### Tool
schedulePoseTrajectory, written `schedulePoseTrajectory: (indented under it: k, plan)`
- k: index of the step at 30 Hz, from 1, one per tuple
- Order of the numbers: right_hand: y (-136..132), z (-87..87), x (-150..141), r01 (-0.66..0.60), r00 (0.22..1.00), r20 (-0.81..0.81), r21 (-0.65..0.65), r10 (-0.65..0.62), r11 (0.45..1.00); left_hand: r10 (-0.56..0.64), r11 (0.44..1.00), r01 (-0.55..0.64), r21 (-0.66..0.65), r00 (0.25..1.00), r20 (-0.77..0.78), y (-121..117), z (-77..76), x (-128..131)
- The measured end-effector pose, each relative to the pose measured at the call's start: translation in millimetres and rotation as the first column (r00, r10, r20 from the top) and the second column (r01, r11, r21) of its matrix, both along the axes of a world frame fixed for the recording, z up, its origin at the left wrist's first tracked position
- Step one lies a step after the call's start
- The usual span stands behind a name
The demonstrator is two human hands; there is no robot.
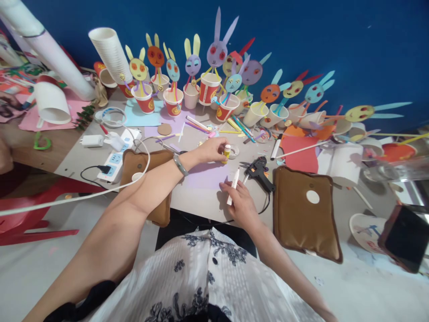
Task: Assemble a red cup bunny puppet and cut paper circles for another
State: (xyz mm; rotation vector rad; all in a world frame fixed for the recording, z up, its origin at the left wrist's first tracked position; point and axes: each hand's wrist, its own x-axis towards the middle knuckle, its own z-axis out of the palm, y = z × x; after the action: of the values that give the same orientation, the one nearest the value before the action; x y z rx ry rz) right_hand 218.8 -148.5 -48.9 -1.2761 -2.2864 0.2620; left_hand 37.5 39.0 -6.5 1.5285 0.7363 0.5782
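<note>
At the far left, another person's hand (8, 99) shows at the table edge, by pink paper (31, 117) and a tipped white container (53, 103); a red stool (20, 217) stands nearer. Rightward, a white power strip (116, 162) lies on the table, and a white cord (63, 201) loops across a brown cushioned pad (162, 213) partly covered by the left forearm. Along the far side, paper cups (145, 105) carry rabbit-faced figures (193, 65) in a long row, with pens and paper scraps before them. In the centre, the left hand (214, 151) pinches a small yellow bottle (226, 154) with a white cap, upright just beyond purple paper (208, 179) and beside a roll of clear tape (234, 152). Nearer and slightly right, apart from it, the right hand (243, 203) grips a white marker (233, 187). Just right of the marker, a black glue gun (257, 173) takes up the space before a second brown pad (301, 219). Red paper (300, 155) lies beyond that; at the far right, a dark phone (406, 237) leans by a white tub (360, 223).
</note>
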Motion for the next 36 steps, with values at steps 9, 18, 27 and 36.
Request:
schedulePoseTrajectory:
  k: [9, 18, 27, 36]
  plan:
    - [0.6, 1.2, 6.3, 0.023, 0.997, -0.067, -0.073, -0.028, 0.997, -0.041, 0.996, 0.044, 0.078, 0.998, -0.040, 3.0, -2.3, -2.8]
    - [3.3, 6.2, 7.9, 0.027, 0.999, -0.032, 0.000, -0.027, 1.000, -0.022, 0.986, 0.037, 0.164, 0.996, -0.090, 4.7, -8.0, -2.7]
    - [-7.7, 13.3, 9.8, 0.218, 0.976, -0.047, 0.125, -0.213, 0.968, -0.051, 0.994, 0.052, 0.094, 0.999, -0.011, 2.6, -3.9, -2.5]
    - [-12.4, 10.2, -27.0, -0.008, 0.996, -0.093, 0.041, 0.011, 0.999, 0.013, 0.997, -0.016, 0.076, 0.999, 0.037, 1.0, 8.4, -8.0]
